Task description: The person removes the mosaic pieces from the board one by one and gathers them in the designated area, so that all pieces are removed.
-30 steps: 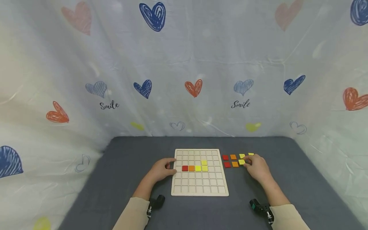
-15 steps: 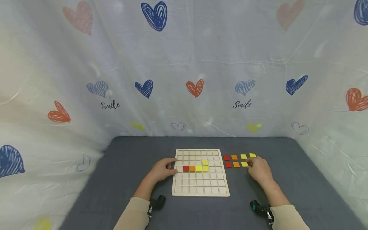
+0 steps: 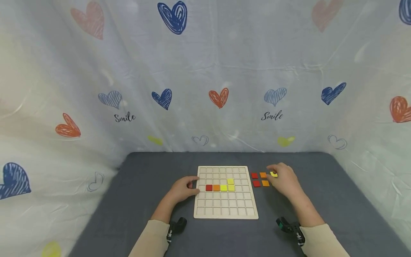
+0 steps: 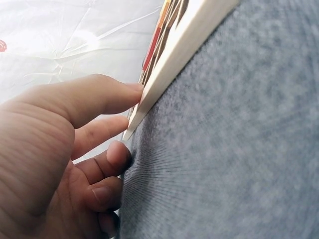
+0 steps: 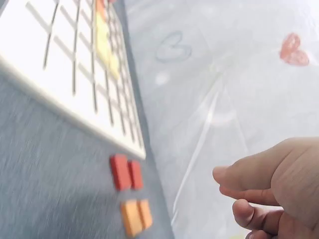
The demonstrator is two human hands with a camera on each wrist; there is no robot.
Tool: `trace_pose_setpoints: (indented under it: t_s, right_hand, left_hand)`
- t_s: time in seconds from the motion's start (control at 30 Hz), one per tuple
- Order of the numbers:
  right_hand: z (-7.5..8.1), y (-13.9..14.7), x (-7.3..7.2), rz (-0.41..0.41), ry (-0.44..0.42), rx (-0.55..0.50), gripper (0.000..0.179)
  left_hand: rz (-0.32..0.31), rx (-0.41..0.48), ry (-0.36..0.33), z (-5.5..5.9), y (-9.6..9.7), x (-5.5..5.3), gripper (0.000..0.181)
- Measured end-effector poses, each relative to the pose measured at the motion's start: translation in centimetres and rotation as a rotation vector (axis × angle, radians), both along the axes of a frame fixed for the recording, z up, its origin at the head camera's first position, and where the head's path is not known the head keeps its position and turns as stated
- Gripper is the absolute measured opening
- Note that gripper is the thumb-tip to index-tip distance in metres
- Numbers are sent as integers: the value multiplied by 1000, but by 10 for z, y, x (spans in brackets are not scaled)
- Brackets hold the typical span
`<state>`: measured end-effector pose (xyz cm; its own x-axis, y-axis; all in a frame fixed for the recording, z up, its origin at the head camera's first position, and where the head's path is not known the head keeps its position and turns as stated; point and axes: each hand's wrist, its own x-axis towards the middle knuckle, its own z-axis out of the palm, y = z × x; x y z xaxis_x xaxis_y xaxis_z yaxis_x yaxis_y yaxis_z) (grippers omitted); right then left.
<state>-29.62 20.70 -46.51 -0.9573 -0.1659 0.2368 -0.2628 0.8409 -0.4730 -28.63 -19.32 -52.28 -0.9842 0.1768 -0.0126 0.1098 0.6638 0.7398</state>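
Note:
A pale wooden board [image 3: 226, 214] with a square grid lies on the grey cloth. On it sit a red tile [image 3: 209, 187], an orange tile [image 3: 216, 187] and several yellow tiles [image 3: 231, 187]. My left hand [image 3: 180, 189] rests at the board's left edge, thumb and index fingertips against it. My right hand [image 3: 285, 180] hovers over the loose tiles, thumb and index apart in the head view. A yellow tile [image 3: 274, 174] shows between those two fingers; I cannot tell whether they hold one. Fingertips [image 5: 222, 174] stand off the cloth in the right wrist view.
Two loose red tiles [image 3: 256, 183] and two orange tiles [image 3: 265, 183] lie right of the board. Other yellow tiles there are hidden by the right hand. A patterned curtain [image 3: 205, 71] closes off the table's back and sides.
My right hand has moved left and away from me, from the yellow tiles' right side to over them, covering several. The left hand stays at the board's edge. The view shifted slightly.

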Motion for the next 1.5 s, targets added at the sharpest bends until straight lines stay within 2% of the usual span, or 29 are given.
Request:
trace_pose_setpoints:
  t_s: [0.13,0.3,0.47,0.7,0.8,0.87,0.93,1.0,1.03,1.1,1.2,1.37,1.5]
  right_hand:
    - [9,-18,-2,45,13,-39,33]
    - [10,-41,-6,111,15,-71,34]
    - [3,-64,-11,177,-3,-46,35]
    - [-9,-89,-16,226,-80,-11,32]
    - [-17,-96,-17,247,-86,0,27]
    - [-21,-100,-19,267,-85,11,14]
    - [-25,-102,-20,284,-79,20,29]
    - [-27,-103,-21,289,-81,26,42]
    - [-29,-104,-21,286,-85,26,43]
    - [-31,-104,-21,263,-76,22,35]
    - [-33,-106,-21,226,-76,11,12]
    - [-34,-107,-20,167,-122,-41,17]
    - [-34,-107,-19,145,-109,-38,15]
  left_hand:
    - [4,-2,5,0,0,0,52]
    - [9,-1,11,1,0,-1,52]
    - [3,0,20,2,0,-1,51]
    - [6,-5,26,3,0,-2,50]
    - [7,-6,28,2,0,-2,50]
    - [7,-4,27,2,0,-2,51]
    - [6,-4,26,2,0,-2,51]
    - [6,-2,25,1,0,-2,51]
    - [5,0,25,1,0,-2,51]
    - [5,2,29,1,-1,-2,51]
    - [5,2,32,1,-1,-2,51]
    - [7,-1,24,0,-2,-1,53]
    - [6,-5,23,0,-1,0,53]
